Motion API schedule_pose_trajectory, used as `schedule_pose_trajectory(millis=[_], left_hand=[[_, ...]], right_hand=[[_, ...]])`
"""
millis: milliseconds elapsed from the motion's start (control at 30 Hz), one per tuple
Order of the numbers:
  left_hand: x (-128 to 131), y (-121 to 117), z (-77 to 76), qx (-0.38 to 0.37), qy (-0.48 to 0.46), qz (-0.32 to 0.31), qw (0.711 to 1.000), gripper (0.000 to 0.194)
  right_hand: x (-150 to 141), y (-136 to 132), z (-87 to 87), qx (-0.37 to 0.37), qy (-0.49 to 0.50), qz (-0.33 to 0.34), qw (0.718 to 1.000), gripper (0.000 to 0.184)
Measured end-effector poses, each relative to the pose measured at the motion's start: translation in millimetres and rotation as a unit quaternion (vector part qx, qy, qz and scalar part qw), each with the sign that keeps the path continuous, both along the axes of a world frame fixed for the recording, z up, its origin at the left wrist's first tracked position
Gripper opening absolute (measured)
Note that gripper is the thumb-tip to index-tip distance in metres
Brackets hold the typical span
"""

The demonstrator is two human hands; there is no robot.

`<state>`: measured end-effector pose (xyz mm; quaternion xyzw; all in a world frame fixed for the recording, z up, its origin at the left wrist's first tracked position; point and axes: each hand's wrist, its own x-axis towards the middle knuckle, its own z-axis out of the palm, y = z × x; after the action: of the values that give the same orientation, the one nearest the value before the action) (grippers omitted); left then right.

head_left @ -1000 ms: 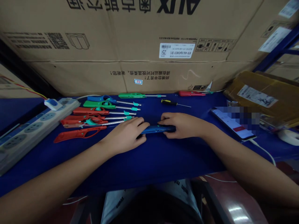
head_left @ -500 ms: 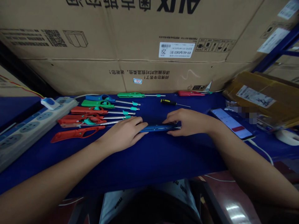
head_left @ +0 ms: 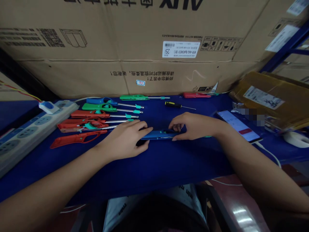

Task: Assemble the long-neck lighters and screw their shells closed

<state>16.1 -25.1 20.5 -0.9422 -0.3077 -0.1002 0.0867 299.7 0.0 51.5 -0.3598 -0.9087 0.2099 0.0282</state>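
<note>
A blue long-necked gas lighter [head_left: 159,134] lies sideways just above or on the blue cloth, between my two hands. My left hand [head_left: 130,137] has its thumb and fingers around the left end of the handle. Curled fingers and thumb of my right hand [head_left: 189,126] grip the lighter towards its trigger end and hide most of the neck. A bit of teal tip shows past that hand. Left of my left hand lie several lighters, among them a blue lighter [head_left: 102,101], a green lighter [head_left: 96,107] and a red lighter [head_left: 89,113]. A loose red handle shell [head_left: 65,141] lies nearest me.
Behind stands a large cardboard box [head_left: 91,75]. Near it lie a green lighter [head_left: 134,97], a black-and-yellow screwdriver [head_left: 172,104] and a red lighter [head_left: 195,95]. A power strip [head_left: 31,129] is at left; a phone [head_left: 238,125] with cable and a taped parcel [head_left: 277,96] are at right.
The blue lighter in my hands has rolled, so more of its side shows, and its teal tip now appears beyond my right hand. My left hand has shifted slightly left.
</note>
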Motion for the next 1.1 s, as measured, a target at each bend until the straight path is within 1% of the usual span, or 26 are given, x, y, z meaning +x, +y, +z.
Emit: schedule_pose_trajectory(millis=[200,367,500,600,700,800,1000,1100], left_hand=[[0,-1,2.1,-0.029,-0.025,-0.008,0.999,0.035],[-1,0,3.7,-0.091,-0.063,0.002,0.994,0.030],[-1,2,3.8,-0.144,-0.106,0.022,0.984,0.032],[-1,5,3.1,-0.167,-0.143,0.028,0.975,0.034],[-1,7,2.0,-0.182,-0.158,0.023,0.970,0.033],[-1,8,1.3,-0.192,-0.151,0.017,0.970,0.031],[-1,9,0.7,-0.188,-0.155,0.007,0.970,0.029],[-2,9,0.5,-0.193,-0.156,0.004,0.969,0.029]], right_hand=[[2,0,-2.4,-0.015,-0.004,-0.018,1.000,0.034],[-1,-1,2.0,-0.033,0.009,-0.013,0.999,0.029],[-1,-3,4.4,-0.017,0.023,-0.018,0.999,0.028],[0,-2,3.8,0.009,0.040,-0.027,0.999,0.030],[1,-1,1.2,0.022,0.045,-0.022,0.999,0.033],[1,1,-0.9,0.014,0.038,-0.014,0.999,0.036],[-1,-1,3.5,-0.001,0.031,-0.024,0.999,0.043],[-2,-2,2.6,0.000,0.028,-0.024,0.999,0.042]])
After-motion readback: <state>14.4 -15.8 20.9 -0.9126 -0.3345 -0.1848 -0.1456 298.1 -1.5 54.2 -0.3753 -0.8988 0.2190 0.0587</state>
